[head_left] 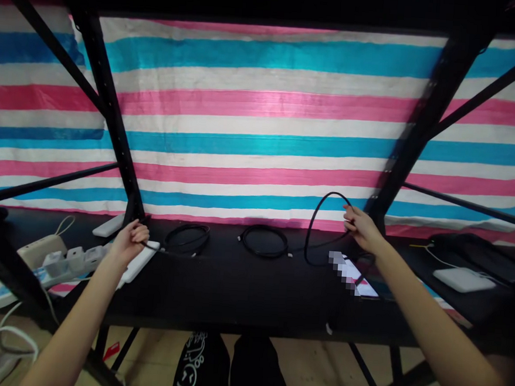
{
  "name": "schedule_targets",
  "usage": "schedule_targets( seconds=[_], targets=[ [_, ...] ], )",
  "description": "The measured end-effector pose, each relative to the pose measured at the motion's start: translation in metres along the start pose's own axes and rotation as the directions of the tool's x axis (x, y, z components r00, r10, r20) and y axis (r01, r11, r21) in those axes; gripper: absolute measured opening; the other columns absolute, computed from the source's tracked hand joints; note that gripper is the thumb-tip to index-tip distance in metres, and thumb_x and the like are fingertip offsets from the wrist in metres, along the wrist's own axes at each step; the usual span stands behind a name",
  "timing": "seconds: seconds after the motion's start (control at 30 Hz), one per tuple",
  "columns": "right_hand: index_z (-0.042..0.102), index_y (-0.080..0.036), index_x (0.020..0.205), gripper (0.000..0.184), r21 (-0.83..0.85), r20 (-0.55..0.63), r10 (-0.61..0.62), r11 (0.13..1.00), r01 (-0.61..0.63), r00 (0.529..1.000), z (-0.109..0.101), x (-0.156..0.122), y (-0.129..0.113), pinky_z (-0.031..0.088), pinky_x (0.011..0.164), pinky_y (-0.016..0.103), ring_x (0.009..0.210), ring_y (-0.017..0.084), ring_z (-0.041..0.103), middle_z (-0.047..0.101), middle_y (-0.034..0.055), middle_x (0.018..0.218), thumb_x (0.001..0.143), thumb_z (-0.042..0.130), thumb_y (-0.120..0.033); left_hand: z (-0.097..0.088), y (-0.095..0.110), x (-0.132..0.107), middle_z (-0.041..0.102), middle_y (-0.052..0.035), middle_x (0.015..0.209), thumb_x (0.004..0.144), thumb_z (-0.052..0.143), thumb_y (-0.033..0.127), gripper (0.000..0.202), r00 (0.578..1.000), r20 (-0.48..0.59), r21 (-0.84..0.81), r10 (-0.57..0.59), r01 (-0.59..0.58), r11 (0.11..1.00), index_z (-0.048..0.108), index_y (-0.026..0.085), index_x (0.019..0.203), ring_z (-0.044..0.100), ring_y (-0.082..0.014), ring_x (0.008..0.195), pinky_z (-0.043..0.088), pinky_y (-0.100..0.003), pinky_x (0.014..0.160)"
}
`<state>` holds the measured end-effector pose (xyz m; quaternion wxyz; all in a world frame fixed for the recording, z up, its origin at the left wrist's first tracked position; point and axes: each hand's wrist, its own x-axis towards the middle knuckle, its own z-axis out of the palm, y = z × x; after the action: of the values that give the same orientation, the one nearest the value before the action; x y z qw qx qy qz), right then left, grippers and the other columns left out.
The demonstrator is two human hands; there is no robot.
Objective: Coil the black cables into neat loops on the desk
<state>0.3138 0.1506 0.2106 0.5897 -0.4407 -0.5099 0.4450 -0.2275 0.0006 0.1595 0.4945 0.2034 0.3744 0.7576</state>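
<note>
My left hand (131,242) is closed on a thin black cable, beside a white flat box (140,262) on the black table. A short dark length runs right from its fingers towards a coiled black cable (186,239); whether they join, I cannot tell. My right hand (363,228) is raised at the right, pinching a looped black cable (310,232). Below it dangles a pale connector (328,328) near the table's front edge. Another coiled black cable (264,253) lies mid-table between the hands. Under my right forearm sits a phone (368,288) with a lit screen, partly pixelated.
Chargers (75,258) and a power strip (1,295) with white cords crowd the left. A white slab (464,279) and a black bag (478,252) lie right. Black metal posts (113,118) flank the table, with striped sheeting (266,123) behind.
</note>
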Motion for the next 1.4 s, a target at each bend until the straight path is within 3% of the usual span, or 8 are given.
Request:
schedule_targets(
  seconds=[0.17, 0.27, 0.5, 0.7, 0.87, 1.03, 1.27, 1.4],
  targets=[
    [0.061, -0.016, 0.088, 0.013, -0.097, 0.251, -0.116, 0.985, 0.144, 0.961, 0.064, -0.021, -0.031, 0.019, 0.037, 0.017, 0.037, 0.002, 0.028, 0.042, -0.0067, 0.052, 0.080, 0.060, -0.026, 0.033, -0.039, -0.016, 0.048, 0.0089, 0.057, 0.078, 0.059, 0.007, 0.034, 0.999, 0.011, 0.234, 0.044, -0.046, 0.971, 0.050, 0.023, 0.106, 0.029, -0.0003, 0.029, 0.011, -0.010, 0.031],
    [0.065, -0.014, 0.092, 0.022, -0.287, 0.603, -0.180, 0.860, 0.422, 0.777, 0.110, -0.042, -0.055, 0.023, 0.038, 0.020, 0.039, 0.004, 0.035, 0.054, -0.0025, 0.058, 0.084, 0.055, -0.032, 0.070, -0.054, -0.039, 0.061, 0.0022, 0.082, 0.075, 0.065, 0.018, 0.062, 0.964, 0.234, 0.481, 0.129, -0.230, 0.846, 0.040, 0.035, 0.129, 0.033, -0.0003, 0.035, 0.014, -0.011, 0.034],
    [0.071, -0.015, 0.081, 0.018, -0.180, 0.764, -0.347, 0.695, 0.696, 0.544, 0.188, -0.075, -0.070, 0.044, 0.067, 0.025, 0.070, 0.013, 0.061, 0.069, 0.0034, 0.070, 0.080, 0.062, -0.031, 0.121, -0.075, -0.095, 0.059, -0.0053, 0.071, 0.084, 0.042, 0.041, 0.042, 0.793, 0.592, 0.604, -0.144, -0.318, 0.730, 0.070, 0.015, 0.100, 0.034, -0.0076, 0.047, 0.017, -0.021, 0.042],
    [0.070, -0.015, 0.082, 0.032, -0.278, 0.723, -0.283, 0.716, 0.640, 0.631, 0.207, -0.069, -0.052, 0.044, 0.055, 0.027, 0.052, 0.011, 0.056, 0.069, 0.0045, 0.076, 0.077, 0.063, -0.046, 0.115, -0.077, -0.093, 0.039, 0.0022, 0.048, 0.076, 0.053, 0.062, 0.052, 0.915, 0.402, 0.597, 0.028, -0.286, 0.749, 0.064, 0.012, 0.064, 0.037, -0.0076, 0.045, 0.022, -0.020, 0.042],
    [0.061, -0.015, 0.114, 0.058, -0.477, 0.682, -0.049, 0.727, 0.495, 0.729, 0.198, -0.073, -0.015, 0.049, 0.078, 0.034, 0.090, 0.022, 0.062, 0.066, 0.0119, 0.103, 0.070, 0.068, -0.053, 0.100, -0.063, -0.079, 0.026, 0.0083, 0.049, 0.074, 0.058, 0.062, 0.048, 0.960, 0.230, 0.415, 0.159, -0.244, 0.876, 0.056, 0.014, 0.067, 0.021, -0.0026, 0.038, 0.010, -0.017, 0.037],
    [0.033, -0.020, 0.136, 0.076, -0.544, 0.680, 0.302, 0.819, 0.183, 0.668, 0.188, -0.096, 0.027, 0.046, 0.088, 0.037, 0.104, 0.022, 0.057, 0.057, 0.0141, 0.119, 0.076, 0.060, -0.058, 0.092, -0.054, -0.073, 0.027, 0.0070, 0.048, 0.080, 0.054, 0.059, 0.047, 0.923, 0.257, 0.330, 0.286, -0.362, 0.872, 0.054, 0.015, 0.065, 0.025, -0.0032, 0.037, 0.014, -0.016, 0.036],
    [0.054, -0.016, 0.081, 0.043, -0.374, 0.735, 0.382, 0.918, -0.135, 0.560, 0.177, -0.102, 0.048, 0.047, 0.080, 0.036, 0.066, 0.013, 0.054, 0.050, -0.0017, 0.064, 0.079, 0.057, -0.058, 0.071, -0.042, -0.060, 0.035, 0.0052, 0.046, 0.084, 0.050, 0.056, 0.043, 0.928, 0.135, 0.288, 0.347, -0.372, 0.882, 0.054, 0.016, 0.068, 0.032, -0.0053, 0.038, 0.021, -0.017, 0.036],
    [0.053, -0.017, 0.079, 0.032, -0.259, 0.741, 0.334, 0.942, -0.211, 0.583, 0.160, -0.099, 0.028, 0.045, 0.062, 0.027, 0.049, 0.006, 0.033, 0.033, -0.0080, 0.055, 0.081, 0.061, -0.048, 0.052, -0.036, -0.050, 0.040, 0.0052, 0.045, 0.083, 0.051, 0.056, 0.041, 0.964, 0.079, 0.260, 0.254, -0.266, 0.928, 0.054, 0.017, 0.074, 0.038, -0.0066, 0.041, 0.028, -0.016, 0.038]
  ],
)
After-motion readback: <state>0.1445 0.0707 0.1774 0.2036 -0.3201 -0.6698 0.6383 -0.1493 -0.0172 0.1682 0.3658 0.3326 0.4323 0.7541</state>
